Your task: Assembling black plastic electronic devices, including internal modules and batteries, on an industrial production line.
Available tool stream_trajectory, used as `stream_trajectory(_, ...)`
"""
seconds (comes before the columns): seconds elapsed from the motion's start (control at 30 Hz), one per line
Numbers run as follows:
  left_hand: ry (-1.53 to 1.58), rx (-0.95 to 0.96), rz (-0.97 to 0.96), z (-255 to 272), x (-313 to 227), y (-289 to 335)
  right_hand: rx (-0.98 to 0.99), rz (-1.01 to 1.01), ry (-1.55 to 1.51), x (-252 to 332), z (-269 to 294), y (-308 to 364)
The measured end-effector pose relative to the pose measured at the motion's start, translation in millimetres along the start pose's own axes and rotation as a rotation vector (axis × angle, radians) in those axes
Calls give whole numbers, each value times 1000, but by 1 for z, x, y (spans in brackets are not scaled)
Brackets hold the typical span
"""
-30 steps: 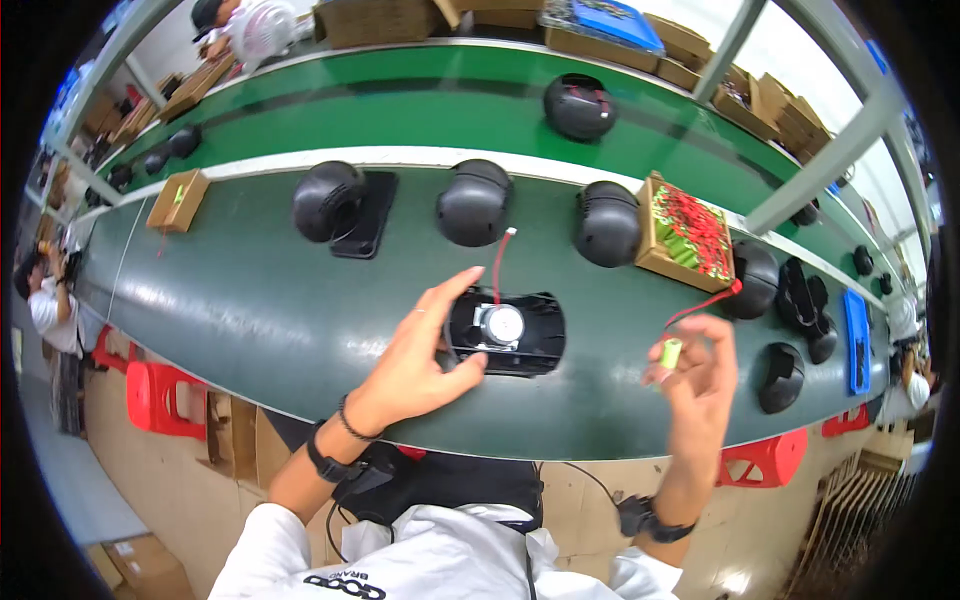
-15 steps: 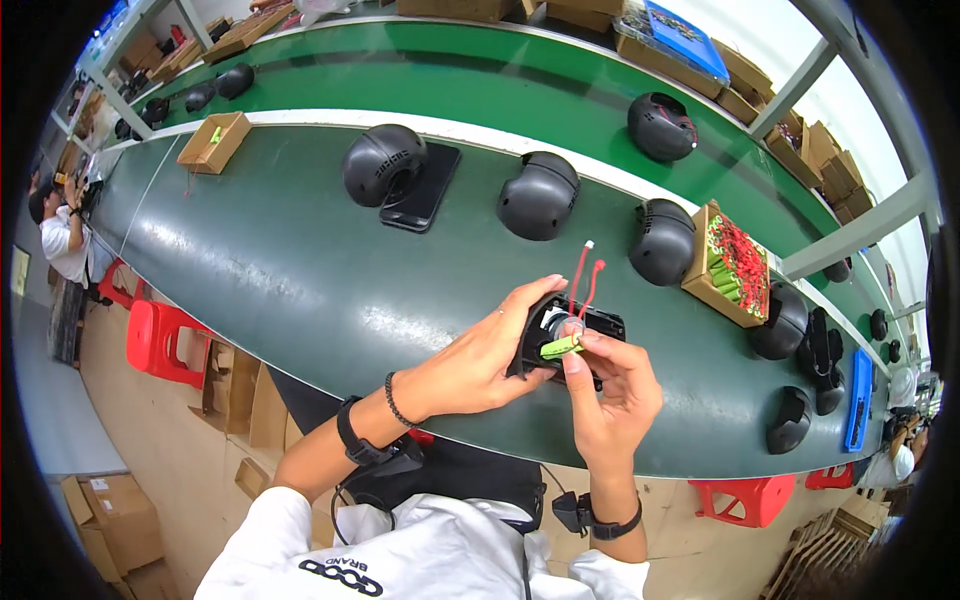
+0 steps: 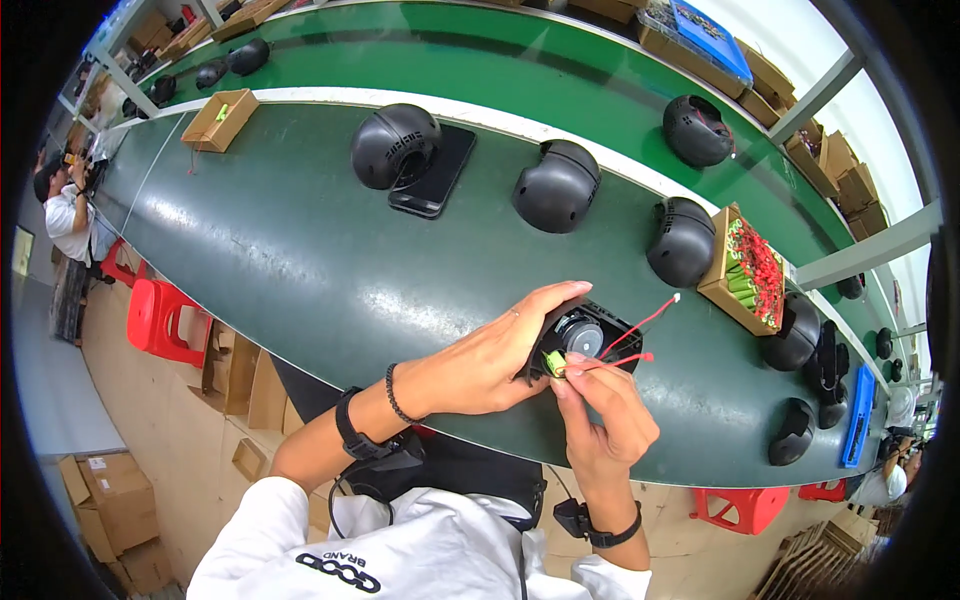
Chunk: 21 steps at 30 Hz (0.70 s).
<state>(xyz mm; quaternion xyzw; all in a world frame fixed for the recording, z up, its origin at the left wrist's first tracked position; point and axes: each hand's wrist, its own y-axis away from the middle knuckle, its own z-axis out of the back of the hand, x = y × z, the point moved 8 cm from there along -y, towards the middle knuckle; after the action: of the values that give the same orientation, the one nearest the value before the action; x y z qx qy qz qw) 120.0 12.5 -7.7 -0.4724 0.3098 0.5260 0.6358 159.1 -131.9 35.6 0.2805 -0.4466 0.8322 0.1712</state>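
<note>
My left hand (image 3: 485, 365) grips a black plastic housing (image 3: 626, 342) from its left side, above the near part of the table. A round grey speaker (image 3: 583, 340) sits inside this housing. Between the fingertips of my right hand (image 3: 612, 420) is a green cylindrical battery (image 3: 555, 363), at the housing's near-left end. Much of the battery is hidden by the fingers and the housing. Two red wires (image 3: 652, 323) stick out to the right past the housing, one tipped with a small white connector.
Black rounded shells (image 3: 557, 187) stand along the dark green table (image 3: 300, 240), one against a black phone (image 3: 445, 180). At right, a cardboard box (image 3: 737, 305) holds several green batteries with red wires. Farther off are a small box (image 3: 220, 120), a blue tray (image 3: 857, 415) and a green conveyor (image 3: 480, 60).
The battery has tilted and gone deeper into the housing's near-left end. Its red wires have swung from upright to pointing right, and the speaker shows more fully.
</note>
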Motion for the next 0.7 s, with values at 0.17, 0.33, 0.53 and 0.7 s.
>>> stream_trajectory(0.17,-51,9,-7,0,-4,-1,98,96,194,0,-3,0)
stream_trajectory(0.33,-29,39,-18,7,1,-2,242,43,364,2,-1,11)
stream_trajectory(0.53,-69,115,63,18,-5,2,129,32,264,9,37,-15)
stream_trajectory(0.7,11,220,106,27,-19,7,408,-169,69,-6,-11,-10)
